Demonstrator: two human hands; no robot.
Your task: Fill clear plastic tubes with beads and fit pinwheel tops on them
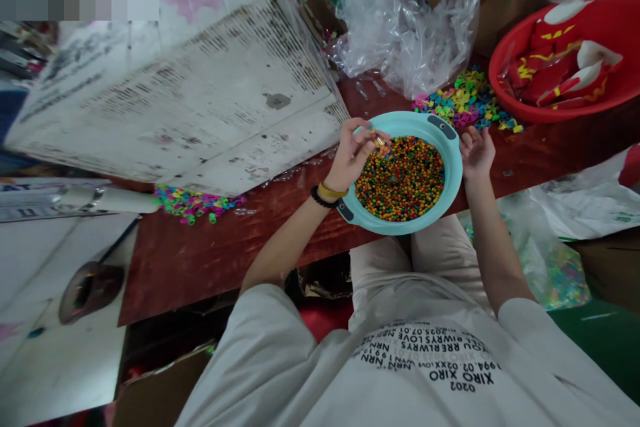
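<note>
A light-blue basin (456, 177) with dark handle inserts sits at the table's near edge, full of small beads (403, 180) in orange, red, green and yellow. Over the basin's left side, my left hand (353, 150) pinches a small clear piece with coloured bits (381, 141); its exact kind is too small to tell. A yellow band and a dark beaded bracelet circle that wrist. Just outside the right rim is my right hand (479, 152), fingers loosely curled and apart, nothing visible in them. Beyond it lies a pile of colourful small plastic pieces (463, 101).
A large white carton (215, 93) stands left on the red-brown table (200, 267). More plastic pieces (195, 203) lie by its base. Crumpled clear bags (405, 27) are behind the basin. A red tub (500, 80) holding red packets stands at the right.
</note>
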